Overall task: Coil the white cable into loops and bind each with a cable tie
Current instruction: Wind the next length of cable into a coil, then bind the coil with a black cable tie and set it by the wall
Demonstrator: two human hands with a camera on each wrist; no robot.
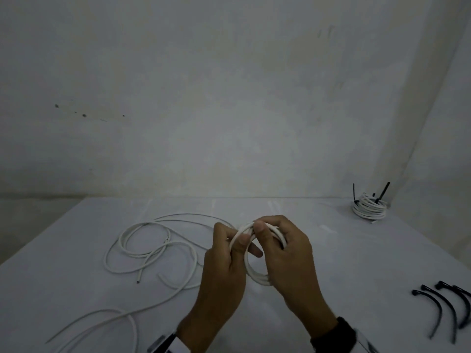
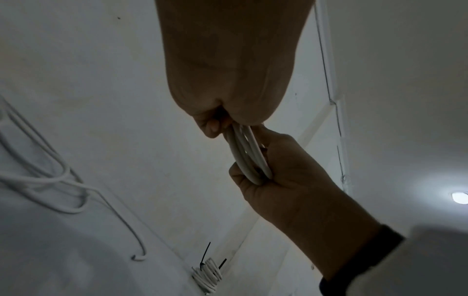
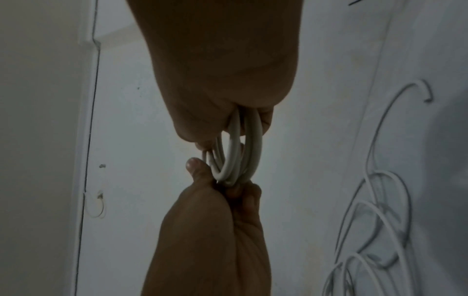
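Coil of white cable sits upright between both hands above the table, near centre. Left hand pinches the turns at the coil's 9 o'clock side, thumb across the strands; right hand curls round the 3 o'clock side, thumb pressing the top turns. Both grips are closed on the coil, as the wrist views confirm.

Loose cable trails away toward 9 o'clock on the table. Ties lie at 4 o'clock from the hands, well apart from them; a bound coil rests at 2 o'clock by the wall.

Winding looks to be the step in hand. To do it well, keep the turns stacked side by side and matched in size, and feed slack without twisting it. Before reaching for a tie, one hand should probably take the whole bundle firmly, since stiff cable may spring open once a grip loosens.
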